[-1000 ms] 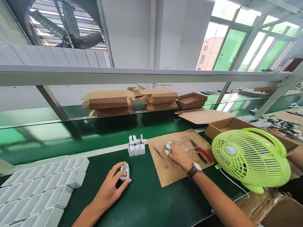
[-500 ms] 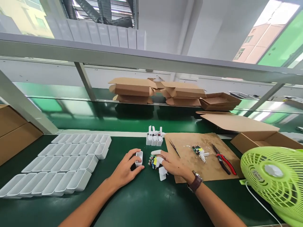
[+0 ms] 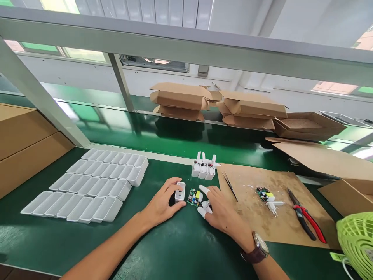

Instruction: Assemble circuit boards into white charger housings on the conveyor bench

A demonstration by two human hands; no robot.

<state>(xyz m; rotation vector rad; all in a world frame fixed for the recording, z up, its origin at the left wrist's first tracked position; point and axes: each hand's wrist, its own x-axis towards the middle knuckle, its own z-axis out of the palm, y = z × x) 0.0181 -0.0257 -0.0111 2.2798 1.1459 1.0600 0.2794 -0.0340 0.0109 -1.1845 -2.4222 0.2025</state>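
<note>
My left hand (image 3: 164, 200) is closed around a small white plastic case (image 3: 180, 193), thumb on the near end and fingers on the far end. Slots show in the face of the case turned up. Just right of it is a small circuit board (image 3: 194, 197) with a yellow component. White finger covers are on the thumb and index finger of my right hand (image 3: 223, 210), which are spread apart beside the board's right edge. Between them shows a white plastic piece (image 3: 206, 205), partly hidden; neither fingertip visibly grips it.
Rows of white cases (image 3: 93, 182) stand at left. Several filled cases (image 3: 203, 169) stand ahead. On a cardboard sheet (image 3: 247, 217) lie tweezers (image 3: 230, 186), a second circuit board (image 3: 265, 193) and red-and-black pliers (image 3: 305, 216). A green fan (image 3: 355, 241) is at right.
The case in my left hand has turned from its open side to its slotted face. My right fingers have moved back from the circuit board and spread. The camera view has shifted.
</note>
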